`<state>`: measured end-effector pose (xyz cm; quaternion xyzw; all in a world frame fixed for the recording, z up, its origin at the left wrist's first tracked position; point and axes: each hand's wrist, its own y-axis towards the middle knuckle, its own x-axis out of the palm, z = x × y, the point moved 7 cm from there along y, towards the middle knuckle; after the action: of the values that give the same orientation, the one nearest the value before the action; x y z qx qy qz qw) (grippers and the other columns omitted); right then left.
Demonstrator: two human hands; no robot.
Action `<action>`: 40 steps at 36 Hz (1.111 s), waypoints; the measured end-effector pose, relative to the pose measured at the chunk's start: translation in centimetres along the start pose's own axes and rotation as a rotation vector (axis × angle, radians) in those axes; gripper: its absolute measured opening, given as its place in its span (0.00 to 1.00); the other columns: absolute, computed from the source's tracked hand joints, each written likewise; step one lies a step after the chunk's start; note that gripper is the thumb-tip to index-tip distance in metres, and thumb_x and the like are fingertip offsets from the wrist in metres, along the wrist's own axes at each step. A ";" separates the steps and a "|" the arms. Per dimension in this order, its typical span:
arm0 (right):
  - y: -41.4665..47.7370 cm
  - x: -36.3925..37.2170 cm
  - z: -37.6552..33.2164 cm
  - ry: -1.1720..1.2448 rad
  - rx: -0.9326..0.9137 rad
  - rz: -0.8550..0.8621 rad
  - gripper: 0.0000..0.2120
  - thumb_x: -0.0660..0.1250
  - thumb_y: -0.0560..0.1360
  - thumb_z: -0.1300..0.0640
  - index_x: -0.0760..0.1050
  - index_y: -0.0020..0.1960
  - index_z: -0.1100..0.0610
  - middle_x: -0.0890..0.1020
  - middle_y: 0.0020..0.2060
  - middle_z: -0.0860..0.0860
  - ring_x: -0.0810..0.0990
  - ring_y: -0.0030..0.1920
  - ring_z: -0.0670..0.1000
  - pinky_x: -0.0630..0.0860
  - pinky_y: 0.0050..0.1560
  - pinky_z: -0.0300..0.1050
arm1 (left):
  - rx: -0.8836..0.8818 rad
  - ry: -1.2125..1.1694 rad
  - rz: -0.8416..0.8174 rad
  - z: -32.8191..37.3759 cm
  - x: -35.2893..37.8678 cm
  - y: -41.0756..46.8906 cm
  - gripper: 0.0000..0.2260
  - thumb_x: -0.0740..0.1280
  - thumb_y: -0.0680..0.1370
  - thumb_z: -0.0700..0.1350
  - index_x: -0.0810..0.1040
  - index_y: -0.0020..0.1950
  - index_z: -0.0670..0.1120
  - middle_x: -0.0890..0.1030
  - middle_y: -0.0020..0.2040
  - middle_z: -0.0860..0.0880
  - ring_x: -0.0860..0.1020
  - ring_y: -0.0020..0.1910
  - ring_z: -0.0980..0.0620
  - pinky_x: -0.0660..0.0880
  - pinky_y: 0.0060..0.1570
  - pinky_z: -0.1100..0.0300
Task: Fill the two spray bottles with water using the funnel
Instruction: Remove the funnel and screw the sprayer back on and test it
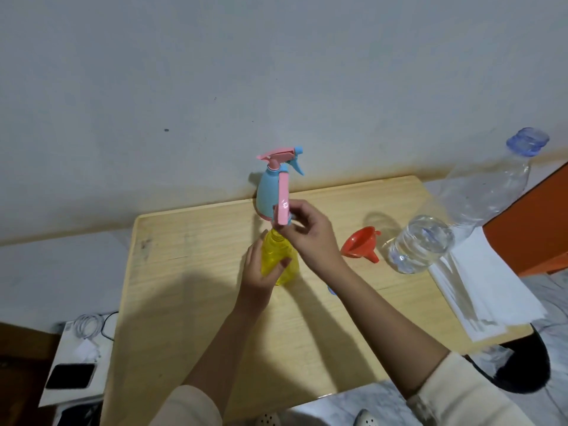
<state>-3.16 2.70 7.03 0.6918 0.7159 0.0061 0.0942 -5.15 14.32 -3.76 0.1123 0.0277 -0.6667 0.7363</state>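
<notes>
My left hand grips the yellow spray bottle, which stands upright mid-table with its neck uncovered. Just above that neck, my right hand pinches a pink sprayer head. Behind it, at the table's far edge, stands the blue spray bottle with its pink and blue trigger head on. The orange funnel lies on its side to the right of my hands. Beyond the funnel stands a large clear water bottle with a blue cap, partly filled.
A stack of white paper lies at the right edge of the wooden table. A small blue object peeks out under my right forearm. A phone and a white cable sit on a box at the lower left.
</notes>
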 end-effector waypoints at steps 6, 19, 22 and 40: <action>-0.8 0.7 2.5 -0.113 0.010 -0.045 0.15 0.68 0.71 0.58 0.77 0.58 0.56 0.82 0.53 0.49 0.79 0.56 0.48 0.74 0.61 0.51 | 0.002 0.062 0.026 0.2 -0.1 0.1 0.29 0.67 0.66 0.58 0.66 0.66 0.60 0.73 0.58 0.61 0.72 0.60 0.64 0.68 0.60 0.68; 0.3 -0.9 2.4 -0.157 -0.006 -0.159 0.12 0.62 0.78 0.61 0.72 0.61 0.54 0.79 0.52 0.46 0.77 0.52 0.38 0.72 0.54 0.33 | 0.020 0.245 -0.090 -2.3 0.8 0.7 0.45 0.76 0.61 0.60 0.64 0.73 0.49 0.74 0.63 0.48 0.74 0.61 0.48 0.73 0.59 0.47; 1.2 -2.7 2.6 -0.066 0.061 -0.127 0.13 0.61 0.78 0.63 0.71 0.63 0.57 0.79 0.53 0.48 0.77 0.52 0.36 0.72 0.57 0.34 | 0.146 0.296 -0.085 -0.4 0.5 0.3 0.42 0.75 0.62 0.59 0.62 0.73 0.53 0.75 0.57 0.49 0.76 0.56 0.48 0.75 0.55 0.50; 3.7 -6.3 -4.4 0.383 0.065 -0.049 0.10 0.61 0.76 0.63 0.73 0.57 0.59 0.84 0.48 0.52 0.82 0.53 0.52 0.78 0.53 0.43 | 0.100 0.021 -0.296 9.5 0.9 1.5 0.39 0.73 0.64 0.59 0.58 0.70 0.71 0.67 0.72 0.57 0.66 0.71 0.55 0.67 0.68 0.45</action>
<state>0.03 -2.87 12.62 0.6628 0.7374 0.1123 -0.0660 -4.64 11.67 5.55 0.1505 0.0187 -0.7672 0.6232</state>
